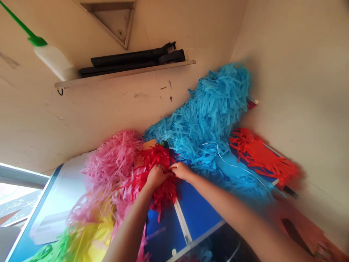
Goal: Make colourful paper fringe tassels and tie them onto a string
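Observation:
Both hands meet at a bunch of red fringed paper [163, 193] on a blue table [199, 207]. My left hand [158, 175] is closed on the red fringe. Just to its right, my right hand [180, 171] pinches at the fringe's right edge, the two hands' fingertips nearly touching. Pink fringed paper [117, 153] lies left of the hands. A big heap of light blue fringe [209, 109] rises behind them to the right, with a thin white string [234, 162] over its lower part.
Yellow [92, 236] and green fringe [57, 249] lie at the lower left. Orange-red fringe [264, 156] rests on the right. A wall shelf [125, 74] holds black objects [133, 60] and a white bottle [56, 60] with a green nozzle. Walls stand behind and right.

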Available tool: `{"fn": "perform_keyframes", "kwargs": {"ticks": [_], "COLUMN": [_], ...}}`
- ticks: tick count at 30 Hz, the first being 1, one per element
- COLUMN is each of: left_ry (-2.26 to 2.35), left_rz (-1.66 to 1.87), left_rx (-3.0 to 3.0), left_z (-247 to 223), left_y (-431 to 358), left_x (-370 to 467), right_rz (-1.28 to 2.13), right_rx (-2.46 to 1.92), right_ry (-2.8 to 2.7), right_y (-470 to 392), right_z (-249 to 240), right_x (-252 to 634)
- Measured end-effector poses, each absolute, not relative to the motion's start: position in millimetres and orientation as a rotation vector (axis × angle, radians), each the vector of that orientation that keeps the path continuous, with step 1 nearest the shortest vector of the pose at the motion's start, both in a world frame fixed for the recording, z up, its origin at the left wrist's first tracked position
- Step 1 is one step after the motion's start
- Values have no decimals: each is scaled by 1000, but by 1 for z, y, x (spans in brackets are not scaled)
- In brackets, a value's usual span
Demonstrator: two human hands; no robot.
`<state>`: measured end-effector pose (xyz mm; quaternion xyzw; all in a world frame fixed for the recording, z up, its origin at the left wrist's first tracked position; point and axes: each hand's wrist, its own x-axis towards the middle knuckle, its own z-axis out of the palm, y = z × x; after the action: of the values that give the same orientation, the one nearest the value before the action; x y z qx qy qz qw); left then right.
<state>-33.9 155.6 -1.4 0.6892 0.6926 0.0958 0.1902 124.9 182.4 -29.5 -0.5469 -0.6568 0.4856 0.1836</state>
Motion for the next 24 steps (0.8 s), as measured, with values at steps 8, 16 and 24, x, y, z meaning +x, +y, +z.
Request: {"fn": "perform_keyframes", "kwargs": {"ticks": [8,16,24], "left_ry": [1922,1871,1856], "left_rz": [180,258,433], "left_rx": [1955,1875,1694], "left_z": [-1,-6,-13], "left_y": [158,159,161], "left_x": [-31,-40,-50], "right_rz": [1541,1559,1418], "right_rx": [-1506,-1480,-1484], "right_ry": [-1692,-1625,-1805], "right_y": [186,186,183], "right_z": [-28,-26,-30], "right_x": [125,129,129]}}
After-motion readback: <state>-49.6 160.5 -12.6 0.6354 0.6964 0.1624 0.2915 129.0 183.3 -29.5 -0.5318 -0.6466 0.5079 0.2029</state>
